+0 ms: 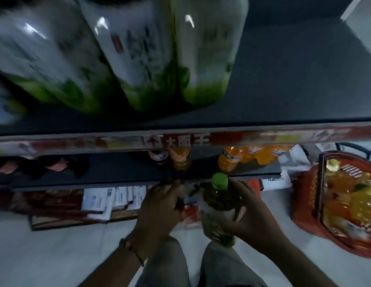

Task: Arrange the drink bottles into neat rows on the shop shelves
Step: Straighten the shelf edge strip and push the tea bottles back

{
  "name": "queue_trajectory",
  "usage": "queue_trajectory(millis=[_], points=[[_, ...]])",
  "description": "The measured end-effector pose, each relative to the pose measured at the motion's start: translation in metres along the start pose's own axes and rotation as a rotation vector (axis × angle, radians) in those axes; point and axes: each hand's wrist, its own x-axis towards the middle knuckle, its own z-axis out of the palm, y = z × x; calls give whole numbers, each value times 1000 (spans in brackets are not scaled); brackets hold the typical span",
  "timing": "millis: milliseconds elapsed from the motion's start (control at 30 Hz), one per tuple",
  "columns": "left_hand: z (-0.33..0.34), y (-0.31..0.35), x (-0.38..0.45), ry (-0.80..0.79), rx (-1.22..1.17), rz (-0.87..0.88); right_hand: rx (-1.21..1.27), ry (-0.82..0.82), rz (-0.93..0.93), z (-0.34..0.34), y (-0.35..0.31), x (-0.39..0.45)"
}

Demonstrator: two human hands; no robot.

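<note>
Nearest to us we recorded grey trouser legs (217, 268) over a pale floor.

Above them, our right hand (250, 212) was wrapped round a clear plastic bottle of greenish tea with a lime-green screw cap (218, 204), held upright in the air below the lower shelf's front edge, not yet on any shelf.

Our left hand (161, 206), with a beaded bracelet at the wrist, was up at the same height, just beside the bottle; blur kept us from telling whether it gripped anything.

To the right on the floor we listed a red plastic shopping basket (300, 204) holding further bottles of orange and yellow drink.

Next, the dark lower shelf board (118, 172) carried orange soft-drink bottles (242, 158) at its right and dark bottles towards the left, with a gap between.

Farthest, the upper dark shelf (294, 79) bore three large green-based tea bottles with white labels (151, 59) in a row at the left, bare board to their right.

We judged the step in hand as carrying one bottle to its row; the next move would call for lifting it to the upper shelf beside its matches, label forward.
</note>
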Motion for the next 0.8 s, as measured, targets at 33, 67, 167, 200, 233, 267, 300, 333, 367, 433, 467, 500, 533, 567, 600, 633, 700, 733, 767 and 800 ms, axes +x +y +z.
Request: queue_trajectory(millis=[33,67,167,200,233,267,300,333,367,433,467,500,533,567,600,633,700,733,767,800], points=[[-28,18,-13,-25,16,10,-16,-5,2,-11,-22,-11],[-57,35,-21,-31,25,37,-26,-10,1,-22,-43,-20],[-144,77,-14,9,-40,110,-53,13,-28,-55,-105,-36],[-168,85,-7,40,-67,132,-58,29,-60,-65,-125,-38],[-190,93,4,85,-84,159,-62,52,-103,-74,-142,-38],[-210,99,18,145,-85,193,-63,80,-145,-82,-157,-37],[-227,106,33,216,-70,235,-59,120,-190,-90,-169,-36],[-240,114,49,285,-49,279,-50,165,-229,-97,-178,-33],[-251,121,65,346,-25,317,-47,214,-260,-103,-187,-31],[-264,138,97,416,31,355,-74,321,-292,-113,-201,-24],[-266,146,114,420,75,352,-74,365,-299,-117,-206,-19],[-264,153,129,408,134,351,-53,402,-293,-121,-206,-13],[-260,159,142,389,199,350,-11,418,-276,-125,-206,-5],[-254,163,153,363,254,339,21,414,-253,-130,-203,5],[-247,165,161,334,286,317,28,405,-247,-136,-200,15],[-240,166,166,309,288,294,9,396,-255,-141,-196,25],[-229,164,170,286,247,262,-7,380,-282,-152,-188,43],[-226,162,169,288,234,254,-10,370,-293,-158,-185,52],[-225,161,168,295,236,246,-19,357,-313,-164,-183,61],[-225,161,168,297,247,236,-22,338,-335,-168,-182,70]])
